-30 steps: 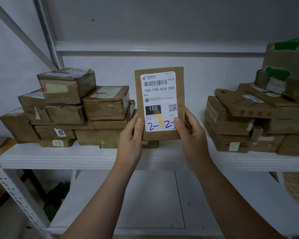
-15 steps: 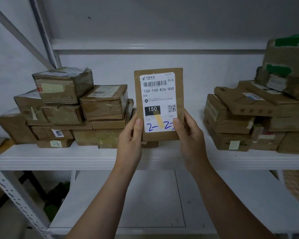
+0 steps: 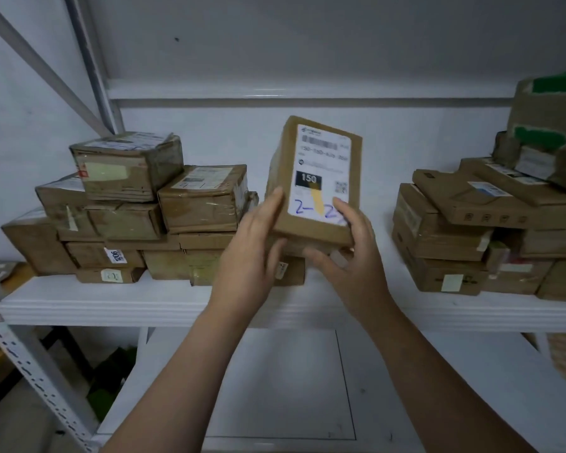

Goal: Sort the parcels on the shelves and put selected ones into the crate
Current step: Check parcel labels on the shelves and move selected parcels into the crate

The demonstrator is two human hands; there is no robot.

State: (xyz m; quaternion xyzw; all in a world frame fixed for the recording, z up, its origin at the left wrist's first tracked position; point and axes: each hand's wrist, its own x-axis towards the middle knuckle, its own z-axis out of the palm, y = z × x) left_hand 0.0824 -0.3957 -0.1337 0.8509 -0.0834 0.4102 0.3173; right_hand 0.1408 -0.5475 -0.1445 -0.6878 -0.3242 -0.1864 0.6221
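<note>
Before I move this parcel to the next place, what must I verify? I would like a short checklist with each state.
1. Grip on the parcel: ok; right hand pinches its lower end, left hand lies flat against its left side.
2. Label legible: not ok; only "150" and blue handwriting read, rest blurred.
3. Crate position: cannot tell; no crate is in view.
4. Free space on the shelf between the left stack and the right stack: ok.
</note>
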